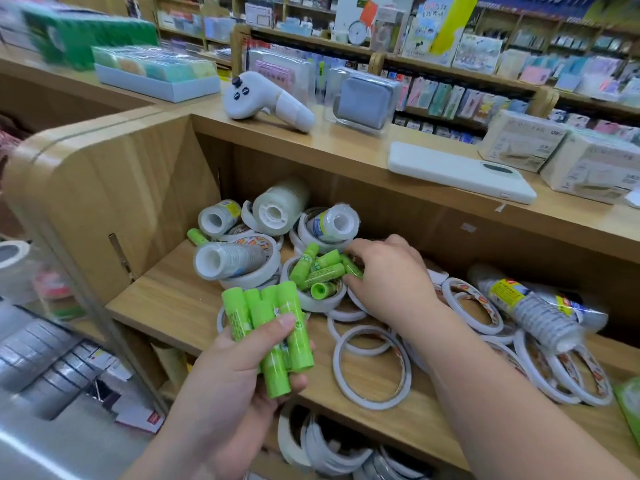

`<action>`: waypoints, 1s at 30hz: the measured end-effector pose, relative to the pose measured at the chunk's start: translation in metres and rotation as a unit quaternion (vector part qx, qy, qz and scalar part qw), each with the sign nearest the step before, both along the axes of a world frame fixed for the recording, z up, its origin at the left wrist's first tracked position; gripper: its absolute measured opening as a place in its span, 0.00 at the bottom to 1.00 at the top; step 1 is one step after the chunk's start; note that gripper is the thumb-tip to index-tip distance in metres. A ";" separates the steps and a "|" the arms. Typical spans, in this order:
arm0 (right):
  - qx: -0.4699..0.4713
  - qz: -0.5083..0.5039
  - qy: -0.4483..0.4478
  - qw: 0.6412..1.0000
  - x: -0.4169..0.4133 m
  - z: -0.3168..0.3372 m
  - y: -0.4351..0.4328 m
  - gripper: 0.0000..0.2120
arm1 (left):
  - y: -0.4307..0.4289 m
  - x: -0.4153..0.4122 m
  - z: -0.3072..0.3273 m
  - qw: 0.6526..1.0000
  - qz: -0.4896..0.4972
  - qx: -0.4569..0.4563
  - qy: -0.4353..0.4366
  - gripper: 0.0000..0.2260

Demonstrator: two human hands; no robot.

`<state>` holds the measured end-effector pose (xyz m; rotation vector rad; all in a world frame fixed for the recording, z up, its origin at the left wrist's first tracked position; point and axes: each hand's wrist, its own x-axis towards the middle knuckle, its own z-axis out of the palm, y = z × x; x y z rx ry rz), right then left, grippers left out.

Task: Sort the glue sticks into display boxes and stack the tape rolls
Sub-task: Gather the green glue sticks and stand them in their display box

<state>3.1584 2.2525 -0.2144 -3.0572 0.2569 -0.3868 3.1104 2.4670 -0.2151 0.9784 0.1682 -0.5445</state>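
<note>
Over the front edge of the wooden shelf (166,299), the left hand (239,368) is clenched around a bundle of green glue sticks (266,320), held upright with the thumb across them. At the back left of the shelf a stray glue stick (197,236) lies among shrink-wrapped sleeves of clear tape (228,259), which are tipped at odd angles rather than stacked. Mid-shelf, more loose glue sticks (320,271) sit heaped inside a white tape roll (311,301). The right hand (391,275) reaches into that heap, its thumb and fingers curled on the end of one stick (353,268). Toward the right of the shelf, flat double-sided tape rolls (372,367) lie scattered and overlapping, with another wrapped tape sleeve (533,306) lying across them at the right end. By this layout the job looks to be at an early stage: sticks are being gathered, several remain on the shelf, no display box for them is recognisable here, and none of the tape has been stacked.
</note>
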 end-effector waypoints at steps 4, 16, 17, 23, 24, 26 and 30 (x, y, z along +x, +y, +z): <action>0.098 0.011 -0.070 0.993 -0.004 0.001 -0.006 0.15 | -0.005 0.003 0.004 1.000 0.000 -0.004 -0.017 0.17; 0.628 -0.026 -0.170 0.759 -0.143 0.030 -0.059 0.06 | -0.071 -0.034 0.008 0.997 -0.063 0.012 -0.042 0.18; 0.645 -0.042 -0.192 0.739 -0.157 0.027 -0.068 0.08 | -0.082 -0.041 0.007 0.996 -0.071 0.015 -0.046 0.18; 0.667 -0.108 -0.262 0.689 -0.241 0.013 -0.127 0.10 | -0.158 -0.090 -0.001 0.990 -0.123 0.047 -0.053 0.21; 0.663 -0.112 -0.264 0.691 -0.256 0.013 -0.137 0.09 | -0.171 -0.099 -0.003 0.988 -0.136 0.053 -0.058 0.23; 0.650 -0.121 -0.270 0.700 -0.285 0.014 -0.155 0.11 | -0.195 -0.117 -0.004 0.984 -0.156 0.058 -0.067 0.22; 0.619 -0.141 -0.325 0.701 -0.335 0.015 -0.192 0.22 | -0.242 -0.152 -0.007 0.980 -0.174 0.050 -0.083 0.15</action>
